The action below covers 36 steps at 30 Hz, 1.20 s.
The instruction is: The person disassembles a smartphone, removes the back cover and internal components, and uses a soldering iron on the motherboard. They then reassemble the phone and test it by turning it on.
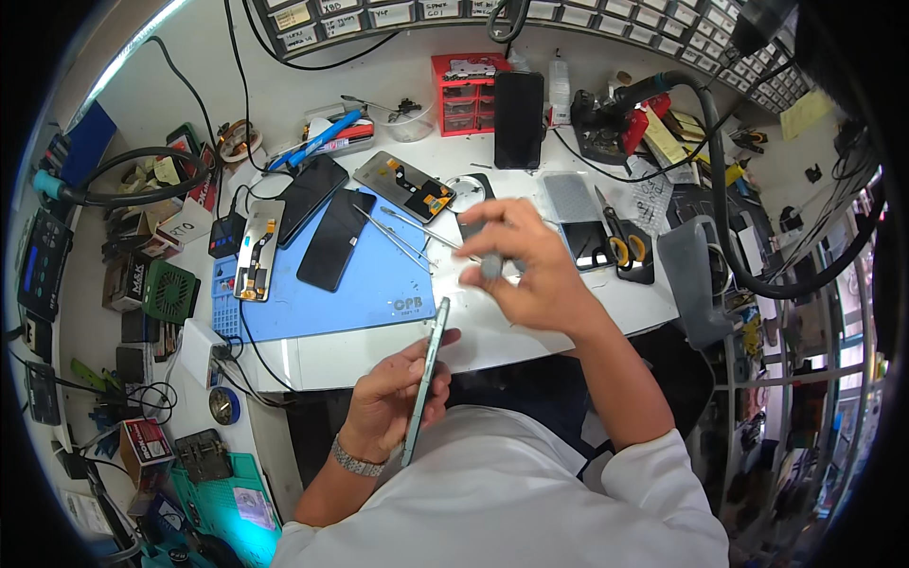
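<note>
Head view: left hand (386, 396) pinching slim metallic phone (428, 377); right hand (532, 275) pinching grey cylinder (491, 266).

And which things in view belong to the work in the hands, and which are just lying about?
Likely the work:
thin phone-like slab, in the left hand
small grey object, blurred, in the right hand

Apparently just lying about:
scissors
red drawer unit
green vented box

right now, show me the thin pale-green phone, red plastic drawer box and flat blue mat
Thin pale-green phone (426, 382), head view: long edge.
Red plastic drawer box (460, 109), head view: front.
Flat blue mat (386, 282), head view: bare surface.
</note>
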Each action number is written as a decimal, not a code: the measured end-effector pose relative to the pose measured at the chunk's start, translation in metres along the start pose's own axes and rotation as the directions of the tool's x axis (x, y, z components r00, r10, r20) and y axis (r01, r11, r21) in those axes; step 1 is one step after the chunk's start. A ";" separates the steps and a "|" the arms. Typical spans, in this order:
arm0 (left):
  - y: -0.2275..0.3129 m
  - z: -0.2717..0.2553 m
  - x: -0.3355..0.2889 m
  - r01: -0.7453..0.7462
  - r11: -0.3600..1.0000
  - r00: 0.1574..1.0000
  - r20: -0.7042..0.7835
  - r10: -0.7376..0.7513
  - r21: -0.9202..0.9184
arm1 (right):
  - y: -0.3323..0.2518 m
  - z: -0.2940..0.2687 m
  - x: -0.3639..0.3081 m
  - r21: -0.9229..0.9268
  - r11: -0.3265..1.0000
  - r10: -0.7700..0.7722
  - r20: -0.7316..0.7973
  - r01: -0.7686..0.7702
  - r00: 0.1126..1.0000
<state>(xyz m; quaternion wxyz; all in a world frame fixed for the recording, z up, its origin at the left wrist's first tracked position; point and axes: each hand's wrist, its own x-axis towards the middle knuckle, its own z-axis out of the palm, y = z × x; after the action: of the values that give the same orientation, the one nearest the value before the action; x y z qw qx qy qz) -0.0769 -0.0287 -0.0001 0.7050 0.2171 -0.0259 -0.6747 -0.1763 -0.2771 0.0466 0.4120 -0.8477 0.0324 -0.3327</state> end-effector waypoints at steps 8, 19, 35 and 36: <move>0.006 -0.015 0.014 -0.419 0.846 0.881 -0.077 0.467 0.331 | 0.132 -0.031 0.090 -0.502 0.693 0.201 -0.555 -0.517 0.807; 0.007 -0.019 0.020 -0.486 0.853 0.872 0.047 0.487 0.189 | 0.150 -0.006 0.109 -0.431 0.651 0.232 -0.671 -0.625 0.705; 0.001 -0.044 0.029 -0.411 0.911 0.908 0.100 0.407 0.033 | 0.162 -0.006 0.115 -0.561 0.654 0.097 -0.603 -0.507 0.792; 0.001 -0.045 0.030 -0.413 0.911 0.903 0.135 0.407 0.012 | 0.164 -0.006 0.115 -0.565 0.657 0.084 -0.603 -0.499 0.794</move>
<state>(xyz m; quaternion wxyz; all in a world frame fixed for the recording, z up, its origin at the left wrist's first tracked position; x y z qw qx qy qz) -0.0582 -0.0454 -0.0481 0.8233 0.1770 -0.1300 -0.5233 -0.0548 -0.4274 -0.0070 0.0835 -0.7952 0.4093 -0.4394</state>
